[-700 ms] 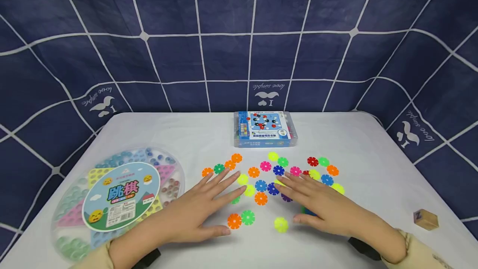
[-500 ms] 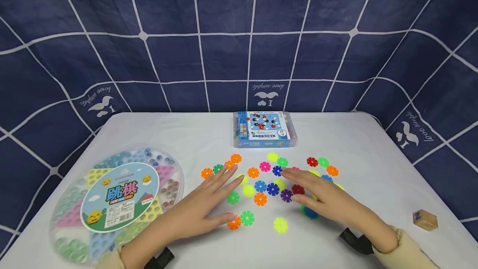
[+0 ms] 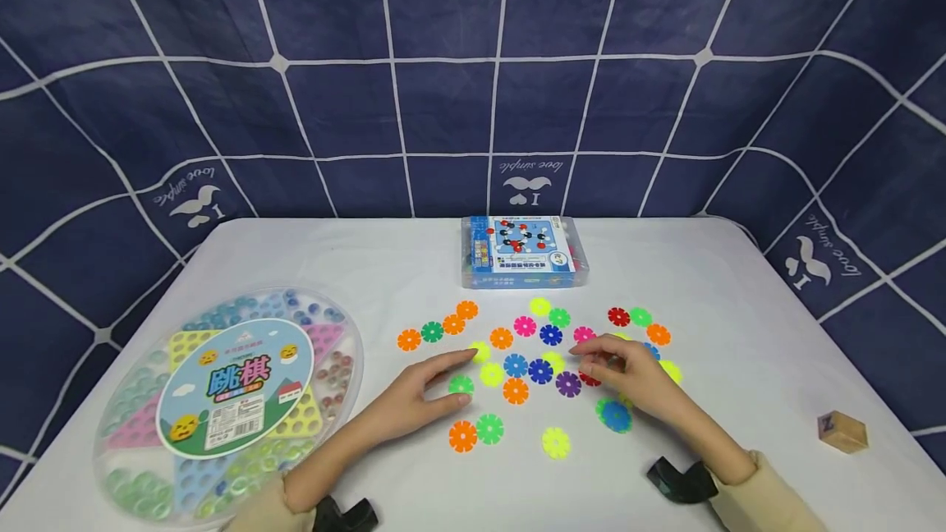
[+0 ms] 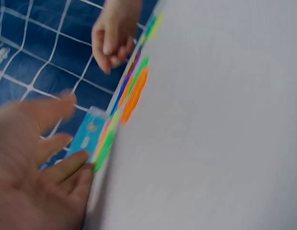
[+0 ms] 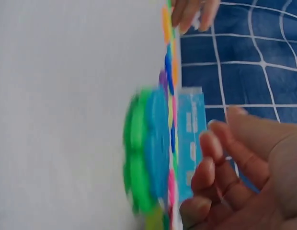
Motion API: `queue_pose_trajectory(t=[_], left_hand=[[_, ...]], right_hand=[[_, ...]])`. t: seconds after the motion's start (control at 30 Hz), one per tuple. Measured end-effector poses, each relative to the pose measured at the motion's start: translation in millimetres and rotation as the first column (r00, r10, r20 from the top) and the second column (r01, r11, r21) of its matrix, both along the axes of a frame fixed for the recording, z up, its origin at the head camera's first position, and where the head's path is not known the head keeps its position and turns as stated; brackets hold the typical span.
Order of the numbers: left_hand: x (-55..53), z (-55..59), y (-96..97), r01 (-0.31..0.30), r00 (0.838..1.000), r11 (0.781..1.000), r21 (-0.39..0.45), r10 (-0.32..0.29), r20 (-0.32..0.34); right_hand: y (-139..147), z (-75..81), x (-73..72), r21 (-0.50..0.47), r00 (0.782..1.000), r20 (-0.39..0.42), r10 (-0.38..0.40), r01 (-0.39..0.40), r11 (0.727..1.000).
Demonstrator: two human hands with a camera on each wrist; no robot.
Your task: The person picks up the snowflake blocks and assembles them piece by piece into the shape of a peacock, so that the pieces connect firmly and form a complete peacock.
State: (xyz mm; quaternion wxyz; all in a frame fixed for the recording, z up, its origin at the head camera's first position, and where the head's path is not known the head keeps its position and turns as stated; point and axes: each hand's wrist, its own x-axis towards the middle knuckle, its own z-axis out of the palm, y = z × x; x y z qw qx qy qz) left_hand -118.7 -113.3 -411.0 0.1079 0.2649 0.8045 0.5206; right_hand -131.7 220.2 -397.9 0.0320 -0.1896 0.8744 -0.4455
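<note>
Colourful notched plastic discs lie spread over the white table, among them a purple disc (image 3: 568,384) and a lime disc (image 3: 491,374). My left hand (image 3: 414,401) hovers at the left side of the spread, thumb and fingers apart around a green disc (image 3: 461,385), and grips nothing. On the right, my right hand (image 3: 631,374) hangs over several discs with loosely bent fingers. The right wrist view shows nothing held in those fingers (image 5: 203,175). Below that hand, a blue disc (image 3: 616,415) rests on a green one. Some discs are partly hidden beneath the right hand.
A round Chinese checkers set (image 3: 236,388) with marbles lies at the left. The clear molecule-model box (image 3: 523,253) stands at the back. A small wooden block (image 3: 842,432) sits far right. A dark blue gridded cloth (image 3: 443,105) hangs behind the table.
Both hands have pulled back from the spread flat pose over the discs. The right fingers have bent inward, and the left fingers have drawn together, uncovering several discs.
</note>
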Motion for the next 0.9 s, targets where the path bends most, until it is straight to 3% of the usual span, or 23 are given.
queue_pose_trajectory(t=[0.1,0.2,0.33,0.53,0.67,0.9], left_hand=[[-0.6,-8.8,3.4,-0.042,0.999,0.998,0.046,0.043,-0.025],[0.9,-13.8,8.1,-0.100,0.992,0.995,0.017,0.101,-0.081],[4.6,-15.5,14.6,-0.188,0.969,0.979,-0.077,0.172,-0.177],[7.8,-13.1,19.2,-0.295,0.931,0.946,-0.135,0.253,-0.262],[7.4,-13.2,19.5,-0.328,0.919,0.933,-0.150,0.279,-0.278],[5.5,-15.8,19.2,-0.334,0.918,0.931,-0.149,0.285,-0.276]], right_hand=[[-3.1,-8.0,0.1,0.006,1.000,0.006,-0.007,0.007,1.000],[-8.1,-13.6,1.4,0.075,0.999,-0.024,-0.031,0.033,0.997],[-14.8,-16.8,3.7,0.184,0.994,-0.090,-0.055,0.071,0.980],[-20.2,-17.5,4.4,0.228,0.992,-0.104,-0.072,0.094,0.969],[-21.1,-16.7,4.7,0.232,0.992,-0.101,-0.077,0.099,0.968],[-20.0,-18.0,6.3,0.201,0.992,-0.094,-0.079,0.097,0.975]])
